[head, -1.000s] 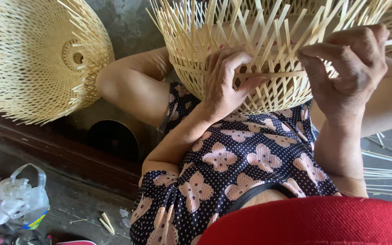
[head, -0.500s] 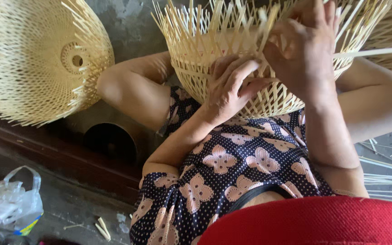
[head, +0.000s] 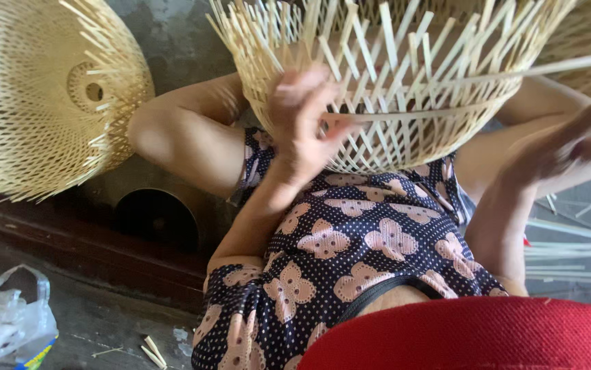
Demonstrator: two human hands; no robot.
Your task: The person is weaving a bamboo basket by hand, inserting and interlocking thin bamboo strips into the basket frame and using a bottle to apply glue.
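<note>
A half-woven bamboo basket [head: 405,89] rests upside down on my lap, loose strip ends sticking up around its open weave. My left hand [head: 302,120] presses against its near wall and pinches a thin horizontal bamboo strip [head: 412,114] that runs across the weave. My right hand [head: 580,144] is blurred, out to the right of the basket and clear of it, its fingers closed on the far end of a long strip that leads back to the basket. My floral dark dress [head: 350,247] fills the view below.
A finished woven bamboo basket [head: 42,96] leans at the left above a dark round opening [head: 155,219]. A crumpled plastic bag [head: 8,322] lies at the bottom left. Loose bamboo strips [head: 569,253] lie on the floor at the right. Red fabric [head: 467,336] covers the bottom edge.
My right hand has left the basket's top and swung down and out to the right, drawing a strip along. My left hand has stayed on the near wall, shifting slightly upward.
</note>
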